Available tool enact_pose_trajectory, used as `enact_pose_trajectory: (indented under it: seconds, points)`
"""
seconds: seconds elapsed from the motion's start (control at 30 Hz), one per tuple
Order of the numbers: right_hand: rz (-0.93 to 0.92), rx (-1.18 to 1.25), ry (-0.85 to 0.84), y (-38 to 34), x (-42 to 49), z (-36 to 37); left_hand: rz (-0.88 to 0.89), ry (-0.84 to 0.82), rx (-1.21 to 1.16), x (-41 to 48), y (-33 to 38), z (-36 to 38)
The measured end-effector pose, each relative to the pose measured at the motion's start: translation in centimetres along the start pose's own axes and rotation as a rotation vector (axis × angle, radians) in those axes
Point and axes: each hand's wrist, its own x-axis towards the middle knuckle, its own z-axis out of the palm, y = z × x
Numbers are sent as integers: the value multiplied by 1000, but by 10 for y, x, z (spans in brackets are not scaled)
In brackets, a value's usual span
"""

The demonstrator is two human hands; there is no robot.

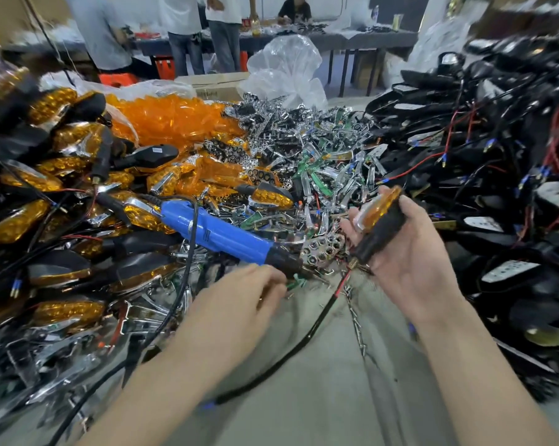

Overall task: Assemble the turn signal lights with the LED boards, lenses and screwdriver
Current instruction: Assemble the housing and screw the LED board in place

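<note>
My right hand [410, 252] grips a turn signal light [381, 220] with an amber lens and black stem, held up over the table; its black-and-red wire hangs down toward me. My left hand [239, 304] rests with fingers curled at the black nose of the blue electric screwdriver [220, 235], which lies on the pile with its cord trailing left. Whether the fingers pinch a small part is unclear. Loose amber lenses [172, 117] lie heaped at the back. Chrome reflectors and green LED boards [316, 169] cover the middle.
Finished amber signals [69, 310] are stacked at the left. Black housings with red and black wires [497, 175] pile up at the right. A clear plastic bag [284, 69] stands behind. Several people stand at a far table. Grey tabletop [329, 381] shows in front of me.
</note>
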Motion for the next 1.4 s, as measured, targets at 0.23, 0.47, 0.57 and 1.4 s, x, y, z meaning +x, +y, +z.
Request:
enact_pose_trajectory:
  seconds: [0.23,0.47,0.57,1.4]
  points:
    - [-3,-19,49,5,-9,-2,376,94,307,-2,24,22]
    - [60,79,52,5,-18,-7,438,22,414,11,22,33]
    - [51,-6,41,9,-16,-8,408,42,367,14,20,37]
    - [-112,-322,28,37,-17,0,-25,71,-705,70,62,6]
